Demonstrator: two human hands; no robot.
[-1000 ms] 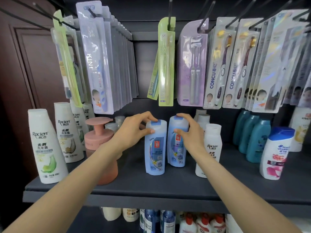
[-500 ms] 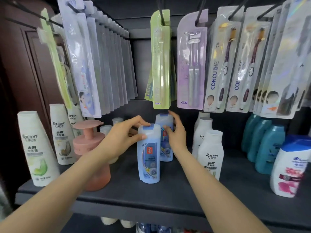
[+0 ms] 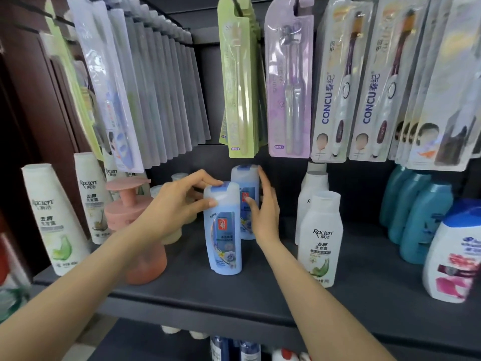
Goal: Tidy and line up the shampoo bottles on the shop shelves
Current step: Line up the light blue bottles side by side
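Two light blue shampoo bottles stand one behind the other on the dark shelf (image 3: 260,290). My left hand (image 3: 179,201) grips the cap end of the front blue bottle (image 3: 225,238), thumb and fingers around its top. The rear blue bottle (image 3: 246,188) stands upright right behind it. My right hand (image 3: 263,209) rests against the right side of that rear bottle with its fingers spread; whether it grips the bottle is unclear. White Raclen bottles stand at the right (image 3: 321,238) and at the left (image 3: 52,220).
A pink pump bottle (image 3: 135,230) stands just left of my left arm. Teal bottles (image 3: 421,214) and a white bottle with a blue cap (image 3: 455,256) fill the right side. Toothbrush packs (image 3: 240,82) hang low over the shelf. More bottles (image 3: 234,347) show on the shelf below.
The rear blue bottle has gone back from beside the front one to behind it. My right hand's fingers have spread along its side. The view has come closer.
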